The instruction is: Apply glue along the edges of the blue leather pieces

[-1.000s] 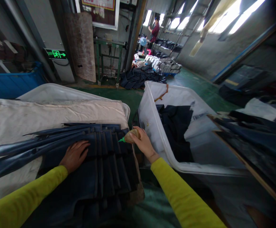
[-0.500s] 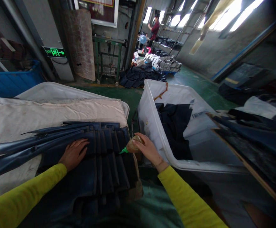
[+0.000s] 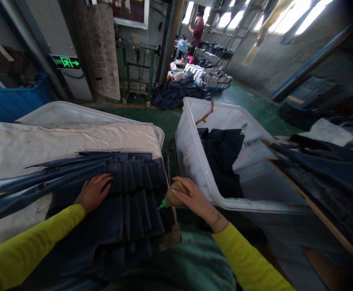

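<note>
Dark blue fabric pieces point(image 3: 134, 194) lie fanned out in overlapping layers, their edges stepped toward the right. My left hand point(image 3: 95, 192) rests flat on these pieces, fingers stretched and holding nothing. A squeeze bottle point(image 3: 174, 195) with brownish contents and a green nozzle is gripped in my right hand point(image 3: 194, 199). Its nozzle points down and left, over the right-hand edges of the layers; whether the tip touches the cloth I cannot tell. Beneath the pieces is a board covered with pale cloth point(image 3: 127, 135).
To the right stands a white plastic bin point(image 3: 191, 161) with dark fabric inside. A board point(image 3: 312, 206) bearing dark cloth juts in at far right. A blue tub point(image 3: 15, 101) is at the back left. A person point(image 3: 198, 30) stands in the far background.
My right hand has moved the bottle down and slightly right, toward the nearer part of the layered edges. My left hand stays in place on the fabric. The view has shifted slightly.
</note>
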`<action>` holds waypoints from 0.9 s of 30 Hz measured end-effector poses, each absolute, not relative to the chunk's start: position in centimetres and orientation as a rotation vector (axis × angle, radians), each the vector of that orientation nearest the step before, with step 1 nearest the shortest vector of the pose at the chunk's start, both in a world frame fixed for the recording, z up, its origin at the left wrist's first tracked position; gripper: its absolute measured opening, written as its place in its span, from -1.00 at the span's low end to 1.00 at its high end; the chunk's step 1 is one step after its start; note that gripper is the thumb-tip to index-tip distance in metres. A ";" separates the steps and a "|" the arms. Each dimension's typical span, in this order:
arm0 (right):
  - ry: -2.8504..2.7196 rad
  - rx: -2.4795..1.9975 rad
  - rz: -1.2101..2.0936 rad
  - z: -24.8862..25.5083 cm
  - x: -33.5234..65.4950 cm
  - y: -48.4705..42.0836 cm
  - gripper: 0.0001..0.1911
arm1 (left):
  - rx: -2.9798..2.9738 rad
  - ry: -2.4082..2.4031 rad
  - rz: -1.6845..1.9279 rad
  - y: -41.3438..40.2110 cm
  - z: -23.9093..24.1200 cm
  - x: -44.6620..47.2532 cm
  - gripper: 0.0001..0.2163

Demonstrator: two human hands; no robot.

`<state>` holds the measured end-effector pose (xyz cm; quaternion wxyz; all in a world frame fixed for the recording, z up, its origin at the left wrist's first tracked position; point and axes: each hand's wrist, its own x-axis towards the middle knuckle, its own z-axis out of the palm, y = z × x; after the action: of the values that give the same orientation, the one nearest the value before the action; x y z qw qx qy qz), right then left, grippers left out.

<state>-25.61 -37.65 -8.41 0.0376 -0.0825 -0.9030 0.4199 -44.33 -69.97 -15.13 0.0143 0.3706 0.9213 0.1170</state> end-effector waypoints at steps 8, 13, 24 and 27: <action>-2.723 -0.296 1.251 -8.9 -25.3 -37.8 -0.58 | 1.144 2.869 0.369 -70.0 -14.9 -44.4 -0.67; -2.810 -0.336 1.368 -8.0 -22.9 -37.5 -0.58 | 1.152 2.878 0.356 -70.0 -15.1 -44.4 -0.67; -2.796 -0.334 1.440 -7.7 -21.2 -37.6 -0.58 | 1.160 2.876 0.331 -70.0 -15.0 -44.4 -0.66; -2.796 -0.321 1.477 -7.5 -20.7 -37.5 -0.59 | 1.152 2.879 0.329 -70.0 -15.0 -44.4 -0.66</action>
<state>-20.67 -37.46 -7.55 -0.0182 -0.1009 -0.8795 0.4647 -44.39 -69.97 -15.03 0.0118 0.3694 0.9232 0.1056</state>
